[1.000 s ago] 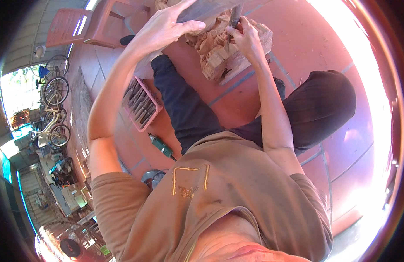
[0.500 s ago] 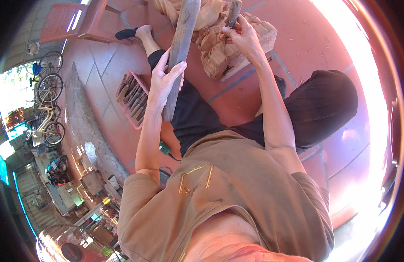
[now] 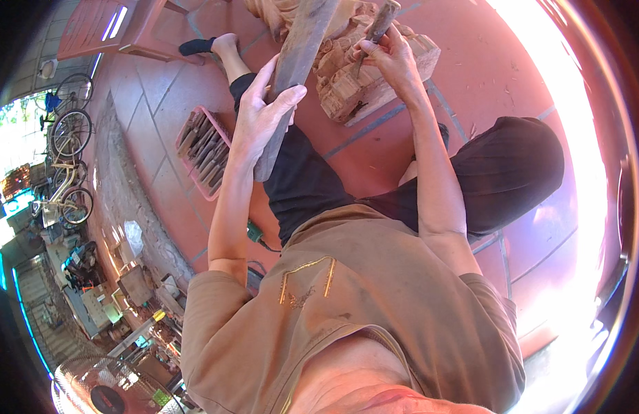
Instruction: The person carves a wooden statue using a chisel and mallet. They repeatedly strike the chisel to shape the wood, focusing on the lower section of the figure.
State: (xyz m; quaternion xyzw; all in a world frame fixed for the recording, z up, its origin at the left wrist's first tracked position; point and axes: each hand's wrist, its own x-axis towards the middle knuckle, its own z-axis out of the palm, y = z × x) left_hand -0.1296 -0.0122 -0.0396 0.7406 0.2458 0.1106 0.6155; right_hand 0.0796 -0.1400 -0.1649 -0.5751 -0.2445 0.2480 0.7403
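Observation:
My left hand (image 3: 259,116) is wrapped around a long, flat-sided wooden mallet (image 3: 302,50), a grey-brown bar whose top end runs out of the upper edge of the view. In my right hand (image 3: 397,69) is a wood chisel (image 3: 381,22), gripped low with its wooden handle slanting up and to the right. The chisel's blade points down at a carved block of pale wood (image 3: 347,93), and I cannot tell whether its tip touches the wood. Part of the carving is hidden behind the mallet and my right hand.
A pink basket (image 3: 210,195) full of wooden-handled tools stands left of my leg. A green power tool (image 3: 253,231) with a cord lies beside my left forearm. A reddish plastic chair (image 3: 143,41) is at the far left; a fan (image 3: 109,393) is at the lower left.
The chisel has tilted, its handle end leaning further right. The mallet's upper part has shifted right and its lower end has risen slightly. Both hands keep their hold.

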